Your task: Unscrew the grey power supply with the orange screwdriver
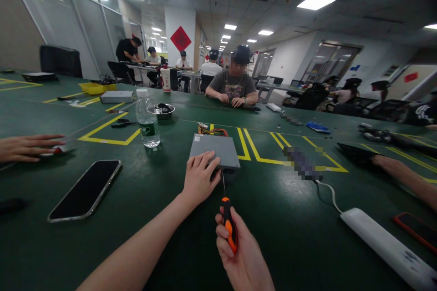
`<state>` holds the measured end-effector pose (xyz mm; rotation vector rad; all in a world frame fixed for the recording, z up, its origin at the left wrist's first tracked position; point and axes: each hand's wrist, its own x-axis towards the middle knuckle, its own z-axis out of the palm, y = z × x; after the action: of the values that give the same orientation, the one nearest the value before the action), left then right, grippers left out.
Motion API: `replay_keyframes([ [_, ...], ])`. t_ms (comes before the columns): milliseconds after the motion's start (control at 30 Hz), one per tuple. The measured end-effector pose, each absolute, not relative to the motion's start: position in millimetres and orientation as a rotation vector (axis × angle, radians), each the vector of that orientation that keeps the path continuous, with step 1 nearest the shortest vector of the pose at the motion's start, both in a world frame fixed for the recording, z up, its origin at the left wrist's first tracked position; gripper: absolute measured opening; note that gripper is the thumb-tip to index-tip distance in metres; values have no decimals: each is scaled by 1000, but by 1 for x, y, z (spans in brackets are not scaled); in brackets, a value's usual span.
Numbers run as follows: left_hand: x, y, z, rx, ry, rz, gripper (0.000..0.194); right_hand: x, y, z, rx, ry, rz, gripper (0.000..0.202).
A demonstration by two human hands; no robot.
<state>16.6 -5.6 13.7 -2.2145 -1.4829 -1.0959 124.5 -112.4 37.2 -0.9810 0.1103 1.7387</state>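
Observation:
A grey metal computer power supply point(223, 145) lies on the green table with its bundle of coloured cables point(215, 132) at the far side. My left hand point(201, 173) grips its near left part, fingers over the top and the thumb at the front edge. In my right hand point(235, 241) is a screwdriver point(226, 209) with an orange and black handle, its fingers wrapped round it. The screwdriver's shaft points away from me to the front face of the power supply; its tip is too small to make out there.
Left of the power supply stand a water bottle point(147, 120) and a metal bowl point(165, 110); a phone point(87, 190) lies nearer. On the right lies a white power strip point(385, 241). Other people's hands point(27, 148) reach in from both sides. A person point(232, 86) sits opposite.

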Motion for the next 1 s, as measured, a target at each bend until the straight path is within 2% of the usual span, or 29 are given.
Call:
replay_keyframes([
  [100, 16, -5, 13, -2227, -1486, -1079, 25, 126, -111, 37, -994, 112, 1696, 11],
  [367, 16, -6, 13, -2225, -1494, -1072, 25, 127, -111, 38, -959, 114, 1775, 23],
  [567, 16, -5, 12, -2223, -1482, -1086, 25, 129, -112, 39, -914, 155, 1702, 14],
  [833, 16, -5, 13, -2225, -1497, -1053, 26, 130, -109, 37, -828, 214, 1816, 26],
  [1000, 17, -5, 13, -2211, -1490, -1064, 25, 127, -112, 40, -913, 183, 1719, 14],
])
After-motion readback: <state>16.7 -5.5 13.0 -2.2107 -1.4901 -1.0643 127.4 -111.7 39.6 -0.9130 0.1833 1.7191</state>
